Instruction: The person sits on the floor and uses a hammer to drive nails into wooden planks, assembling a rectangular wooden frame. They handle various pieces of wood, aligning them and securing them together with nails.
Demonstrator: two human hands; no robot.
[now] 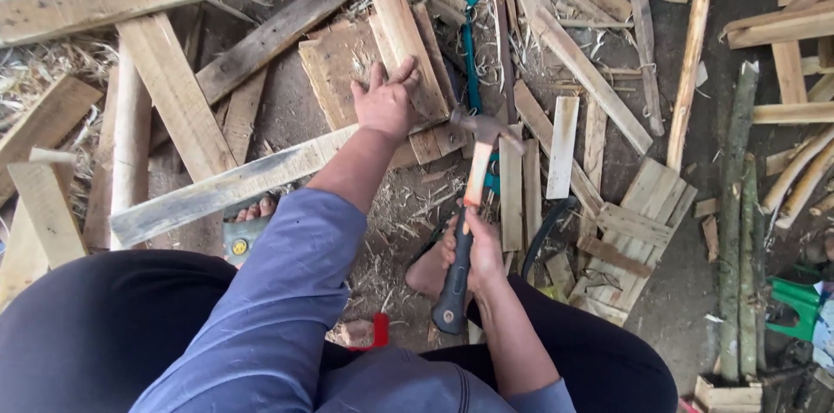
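Fingers [393, 76] of the left hand [385, 103] are spread flat, pressing down on a plank [401, 31] that leans across the pile of boards; they grip nothing, only bear on the wood. The fingers of the right hand [480, 248] are wrapped tight round the black grip of a hammer [473, 178]. Its shaft runs up from that grip through an orange stretch to the steel claw head, which sits just right of the left hand, over the near end of the planks and close beside a teal strap [473, 57] that lies along the ground among the shavings.

Under the left forearm a long grey board [226, 187] runs slantwise, from low on the left up towards the hammer head. A bare foot [428, 270] shows just below the right hand, and toes [254, 210] peep out by the lower edge of the grey board, next to a tape measure [244, 240]. The person crouches over it all in a blue sleeve [287, 291] and dark trousers.

Round about, offcuts and slats lie every way on the dirt floor. To the right is a small slatted panel [638, 239], and further right two rough green poles [738, 231] lie side by side. Something red [380, 331] sits between the knees, too hidden to tell what.
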